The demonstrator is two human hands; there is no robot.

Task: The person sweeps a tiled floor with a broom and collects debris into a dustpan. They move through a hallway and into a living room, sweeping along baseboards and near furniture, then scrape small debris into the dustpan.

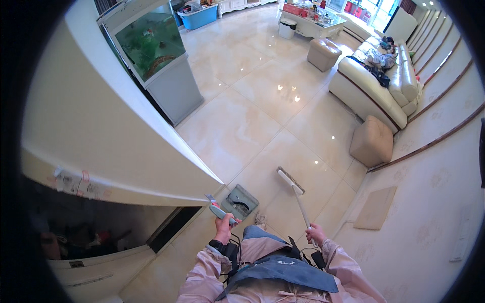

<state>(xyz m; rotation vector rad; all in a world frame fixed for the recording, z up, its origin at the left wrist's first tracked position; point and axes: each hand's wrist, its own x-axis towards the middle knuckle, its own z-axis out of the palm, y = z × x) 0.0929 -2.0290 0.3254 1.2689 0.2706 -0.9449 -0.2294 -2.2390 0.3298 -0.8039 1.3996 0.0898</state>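
Note:
My left hand (224,228) is closed around the pale green handle of a scraper-like tool (218,212), its flat metal end pointing up and away from me. My right hand (316,234) grips the pale pole of a floor brush (291,181), whose white head with dark bristles lies on the glossy tiled floor ahead. Just beyond my left hand, beside the wall corner, a greyish square tray or bin (250,200) with a black curved part rests on the floor. A blue-grey apron (280,270) covers my front.
A wall corner (212,185) stands close on the left, with a fish tank (151,45) on a grey cabinet beyond. To the right are a beige stool (373,142) and a cream leather sofa (367,91). A second stool (324,53) and a low table (314,24) stand farther off.

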